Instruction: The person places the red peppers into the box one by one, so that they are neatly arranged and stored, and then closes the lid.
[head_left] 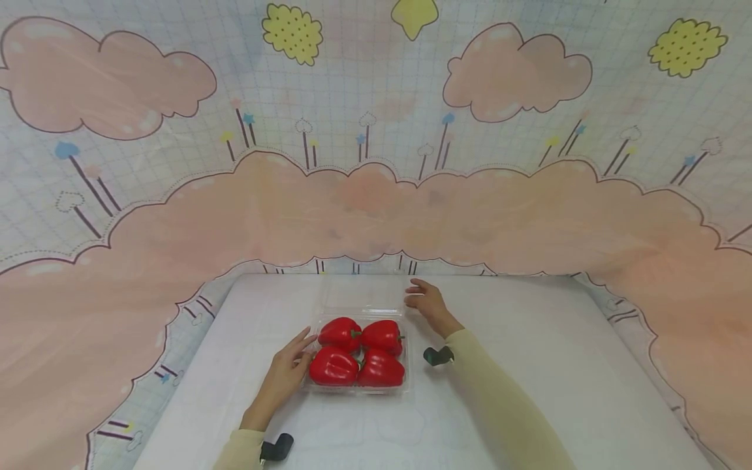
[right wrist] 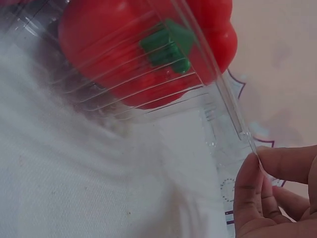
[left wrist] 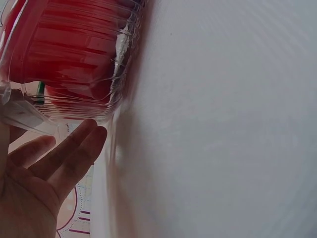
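Note:
Several red bell peppers (head_left: pixel 333 367) with green stems fill a clear plastic clamshell box (head_left: pixel 378 391), whose lid (head_left: pixel 363 292) is folded back away from the person. At the box's left side is my left hand (head_left: pixel 289 367), its fingers fairly straight and the fingertips right at the ribbed wall, as the left wrist view shows. The right hand (head_left: pixel 429 305) is at the right edge of the raised lid. In the right wrist view, thumb and index finger (right wrist: pixel 247 181) pinch that thin clear edge, beside a pepper (right wrist: pixel 119 54) seen through the plastic.
The box stands on a white tabletop (head_left: pixel 529 391). Behind and around the table hangs a cloth (head_left: pixel 352 209) printed with clouds and stars. A small black device (head_left: pixel 277 448) is worn at the left wrist and another (head_left: pixel 438 356) at the right.

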A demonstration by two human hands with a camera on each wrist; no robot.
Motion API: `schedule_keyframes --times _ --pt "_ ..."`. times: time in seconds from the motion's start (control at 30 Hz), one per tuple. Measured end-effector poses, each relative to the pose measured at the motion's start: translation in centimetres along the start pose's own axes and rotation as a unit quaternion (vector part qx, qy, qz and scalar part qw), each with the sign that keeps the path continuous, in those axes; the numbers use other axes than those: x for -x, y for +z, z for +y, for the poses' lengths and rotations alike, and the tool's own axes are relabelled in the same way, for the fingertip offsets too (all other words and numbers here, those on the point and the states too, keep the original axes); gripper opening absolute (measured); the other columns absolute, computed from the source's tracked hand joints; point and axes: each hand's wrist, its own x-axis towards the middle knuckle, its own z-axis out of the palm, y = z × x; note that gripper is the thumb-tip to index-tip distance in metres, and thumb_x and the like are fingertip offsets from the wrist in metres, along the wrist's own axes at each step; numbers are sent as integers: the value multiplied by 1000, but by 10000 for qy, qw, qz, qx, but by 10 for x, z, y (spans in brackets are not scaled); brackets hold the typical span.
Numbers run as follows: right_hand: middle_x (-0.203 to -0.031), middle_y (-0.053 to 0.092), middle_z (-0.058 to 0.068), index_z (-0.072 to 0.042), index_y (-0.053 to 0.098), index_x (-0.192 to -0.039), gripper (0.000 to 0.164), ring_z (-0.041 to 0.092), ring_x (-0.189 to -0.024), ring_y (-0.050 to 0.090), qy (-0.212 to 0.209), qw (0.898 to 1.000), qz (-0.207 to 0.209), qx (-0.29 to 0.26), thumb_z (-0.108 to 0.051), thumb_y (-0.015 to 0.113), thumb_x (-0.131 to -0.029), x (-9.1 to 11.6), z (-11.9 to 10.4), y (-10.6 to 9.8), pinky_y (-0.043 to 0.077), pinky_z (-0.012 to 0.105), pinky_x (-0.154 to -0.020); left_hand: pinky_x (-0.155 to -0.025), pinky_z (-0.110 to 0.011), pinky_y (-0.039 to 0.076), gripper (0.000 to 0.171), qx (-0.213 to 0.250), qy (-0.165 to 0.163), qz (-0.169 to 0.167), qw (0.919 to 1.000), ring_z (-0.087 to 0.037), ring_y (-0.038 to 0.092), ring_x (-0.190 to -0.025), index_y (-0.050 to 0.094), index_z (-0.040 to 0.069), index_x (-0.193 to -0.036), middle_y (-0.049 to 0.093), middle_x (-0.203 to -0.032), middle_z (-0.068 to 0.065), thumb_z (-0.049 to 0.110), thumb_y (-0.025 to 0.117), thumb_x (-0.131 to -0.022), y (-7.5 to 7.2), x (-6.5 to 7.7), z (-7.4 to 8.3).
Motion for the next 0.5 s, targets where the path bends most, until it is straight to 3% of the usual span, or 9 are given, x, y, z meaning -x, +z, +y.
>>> schedule_keyframes --times 0.13,0.3,0.5 --pt "-129 60 20 -5 44 -146 61 26 -102 65 -164 9999 -8 2 -3 60 -88 2 -2 -2 56 40 -99 -88 -37 60 40 -15 -24 -15 10000 -33 69 -109 59 9 -136 45 -153 -12 6 56 -96 0 0 0" --pt "-122 58 21 -6 44 -146 62 16 -85 61 -490 9987 -42 -163 2 60 -87 4 -3 -3 59 28 -83 -89 -38 59 40 -35 -67 -31 10000 -33 68 -111 58 9 -136 44 -154 -11 7 56 -97 0 1 1" --pt "-115 56 18 -6 44 -146 61 15 -83 61 -545 9979 -39 -361 5 57 -88 5 -3 -4 60 25 -81 -88 -38 60 39 -44 -20 -3 10000 -33 68 -110 59 8 -136 45 -153 -12 7 56 -96 0 2 3"
